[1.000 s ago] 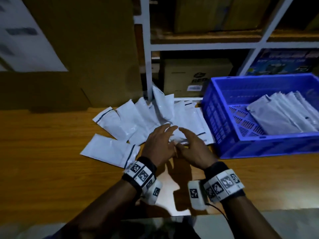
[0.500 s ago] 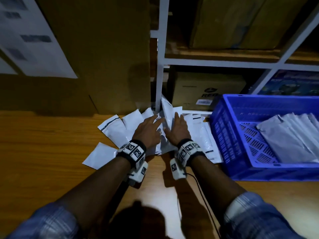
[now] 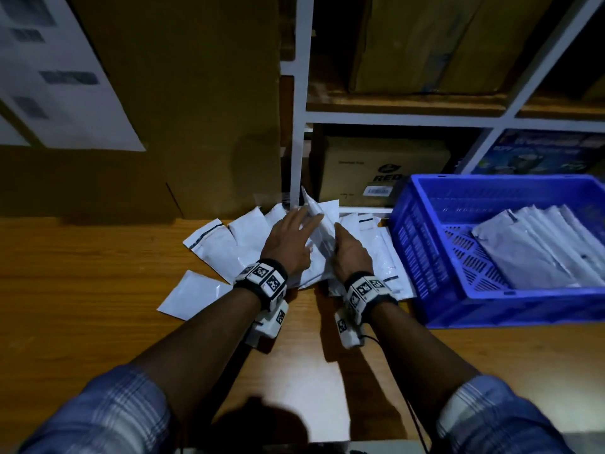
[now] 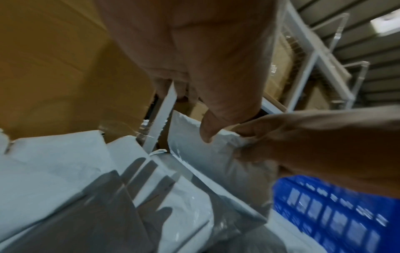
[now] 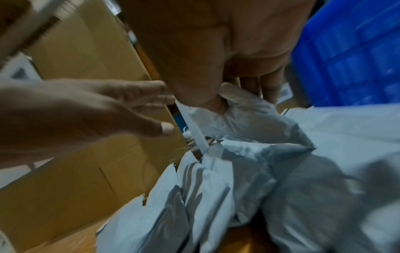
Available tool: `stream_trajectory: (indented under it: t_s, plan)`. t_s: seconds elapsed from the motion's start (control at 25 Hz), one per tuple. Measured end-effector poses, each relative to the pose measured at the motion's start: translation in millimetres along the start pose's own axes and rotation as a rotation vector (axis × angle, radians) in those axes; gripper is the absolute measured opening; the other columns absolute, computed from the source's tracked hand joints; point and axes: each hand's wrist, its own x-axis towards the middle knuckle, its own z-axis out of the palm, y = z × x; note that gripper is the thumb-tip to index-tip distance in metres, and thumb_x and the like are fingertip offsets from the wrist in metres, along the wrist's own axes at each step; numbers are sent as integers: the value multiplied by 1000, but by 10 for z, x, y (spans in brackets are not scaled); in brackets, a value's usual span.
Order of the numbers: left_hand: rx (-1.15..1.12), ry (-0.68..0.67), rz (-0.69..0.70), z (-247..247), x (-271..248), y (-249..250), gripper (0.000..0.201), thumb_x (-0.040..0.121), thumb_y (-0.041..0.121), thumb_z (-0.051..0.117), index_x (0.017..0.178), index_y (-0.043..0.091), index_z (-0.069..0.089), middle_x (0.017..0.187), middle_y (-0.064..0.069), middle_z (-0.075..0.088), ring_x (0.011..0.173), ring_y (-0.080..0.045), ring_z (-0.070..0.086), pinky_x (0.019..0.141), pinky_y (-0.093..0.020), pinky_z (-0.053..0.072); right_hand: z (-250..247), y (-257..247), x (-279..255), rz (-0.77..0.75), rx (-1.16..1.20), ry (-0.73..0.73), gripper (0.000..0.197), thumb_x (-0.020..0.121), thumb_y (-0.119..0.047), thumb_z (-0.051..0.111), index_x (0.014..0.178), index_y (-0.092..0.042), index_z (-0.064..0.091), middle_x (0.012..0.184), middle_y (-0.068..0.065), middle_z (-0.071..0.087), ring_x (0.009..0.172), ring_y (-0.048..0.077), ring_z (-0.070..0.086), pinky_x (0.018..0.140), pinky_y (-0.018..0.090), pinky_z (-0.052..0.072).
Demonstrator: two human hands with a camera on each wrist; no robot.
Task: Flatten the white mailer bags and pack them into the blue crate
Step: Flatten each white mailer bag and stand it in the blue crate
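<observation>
The right hand (image 3: 350, 253) is pinching one white mailer bag (image 3: 319, 221) up from the pile at twelve o'clock while the open left hand (image 3: 289, 242) is flattening beside it, best sliding toward the blue crate (image 3: 425, 257) at three o'clock; only the wrist views are showing the pinch.

Wooden table (image 3: 82, 290), loose pile of white mailer bags (image 3: 222, 247) on it, blue crate (image 3: 435, 257) just beside them

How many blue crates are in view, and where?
1. The blue crate stands on the wooden table, right of the loose white mailer bags, with flattened bags inside.
</observation>
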Motion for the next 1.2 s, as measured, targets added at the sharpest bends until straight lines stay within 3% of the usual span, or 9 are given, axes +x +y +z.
stream_trajectory:
  t_s: [0.16,0.32,0.48,0.56,0.64,0.8,0.92,1.08,1.2]
  plan:
    - [207,12,184,-3,-208,176,104,83,16,71,159,33,1,168,-2,-4,154,-26,-5,123,-46,5,-98,163,-710,-127,-44,54,70,82,-2,60,147,-17,39,144,9,49,128,31,48,101,42,44]
    - [262,-129,293,69,-624,323,84,92,35,55,159,34,6,168,1,2,154,-21,2,123,-46,7,25,404,-1338,-227,-142,132,66,82,3,55,144,-19,46,144,10,51,130,29,48,106,42,42]
    - [124,-263,273,381,-1212,435,71,95,22,47,159,29,16,166,2,17,153,-21,15,121,-44,17,245,732,-1779,-249,-212,97,78,78,13,51,145,-26,45,152,5,43,140,27,39,113,45,35]
    - [73,-281,212,559,-1473,498,73,94,19,48,159,26,16,166,2,17,153,-21,13,122,-45,16,333,862,-1936,-266,-236,49,76,80,4,55,147,-29,41,154,4,40,142,28,36,113,47,34]
    - [58,-295,167,769,-1695,564,77,94,15,51,160,25,12,167,2,12,154,-21,9,124,-43,13,405,954,-2050,-210,-278,-72,74,84,-20,56,152,-35,29,159,2,29,146,27,28,118,47,26]
    - [28,-301,23,1100,-2032,754,82,96,13,47,160,27,-1,168,4,-5,154,-19,-5,125,-41,2,551,1084,-2175,-112,-282,-259,69,94,-62,30,154,-43,2,165,-4,-1,152,21,1,121,47,3]
    - [12,-308,-63,1276,-2229,961,84,96,24,43,158,27,-13,163,4,-23,152,-19,-18,124,-41,-5,622,1141,-2182,-95,-266,-210,58,100,-58,12,154,-43,-4,162,-6,-16,150,20,-16,121,46,-7]
    - [-6,-254,-80,1313,-2278,987,76,96,35,41,160,29,-1,167,5,-9,154,-18,-8,125,-40,4,803,1181,-2139,-139,-295,-146,54,103,-47,12,154,-43,-7,161,-5,-25,147,19,-27,121,48,-7]
    - [-3,-163,-89,1261,-2188,952,58,105,47,22,159,33,6,166,6,-6,154,-17,-7,122,-39,-3,912,1256,-2139,-132,-294,-121,56,103,-47,13,154,-43,-9,161,-5,-24,147,19,-26,121,49,-6]
